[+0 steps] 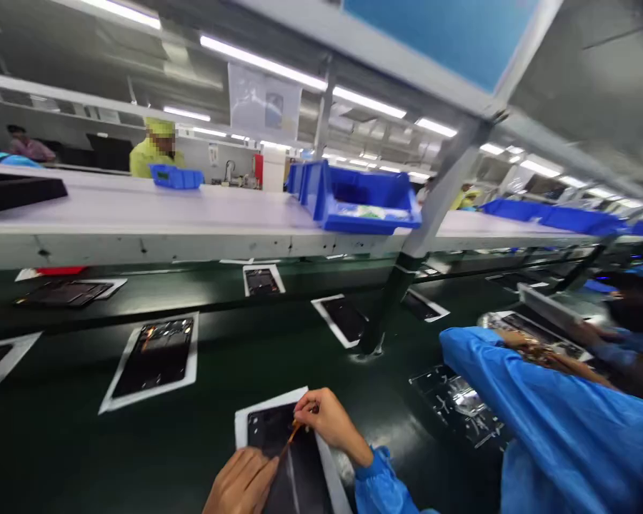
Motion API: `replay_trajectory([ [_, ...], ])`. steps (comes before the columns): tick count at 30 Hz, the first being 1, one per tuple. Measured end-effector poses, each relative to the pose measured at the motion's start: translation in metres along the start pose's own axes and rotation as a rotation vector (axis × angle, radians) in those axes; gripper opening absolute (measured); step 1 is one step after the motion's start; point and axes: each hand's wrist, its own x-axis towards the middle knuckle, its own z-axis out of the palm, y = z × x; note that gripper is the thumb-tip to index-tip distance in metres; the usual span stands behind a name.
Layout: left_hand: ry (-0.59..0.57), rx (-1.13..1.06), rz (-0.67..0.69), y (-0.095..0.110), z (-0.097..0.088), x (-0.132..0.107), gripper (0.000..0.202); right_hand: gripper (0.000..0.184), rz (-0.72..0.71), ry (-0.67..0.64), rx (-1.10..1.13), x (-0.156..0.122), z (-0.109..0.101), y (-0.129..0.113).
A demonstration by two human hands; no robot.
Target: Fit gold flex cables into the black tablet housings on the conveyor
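A dark flat device panel [286, 457] on a white backing sheet lies on the green belt at the bottom centre. My left hand [241, 484] rests on its lower left edge, fingers curled down against it. My right hand [324, 421] sits at the panel's upper right, fingers pinched on a thin orange strip [293, 431] that runs from the panel's top. A blue sleeve covers my right wrist.
Several more dark panels on white sheets [153, 357] lie along the green belt [58, 428]. A white shelf [139, 214] above carries blue bins [361, 200]. A grey post [401, 285] stands mid-belt. A co-worker's blue sleeve [541, 407] works at the right; another person in yellow [153, 150] stands behind.
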Motion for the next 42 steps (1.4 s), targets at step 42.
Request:
replay_trajectory([
  [42,-0.435,0.085,-0.238,0.001,-0.004,-0.033,0.022,0.025,0.232,-0.583,-0.743,0.120,0.075,0.000],
])
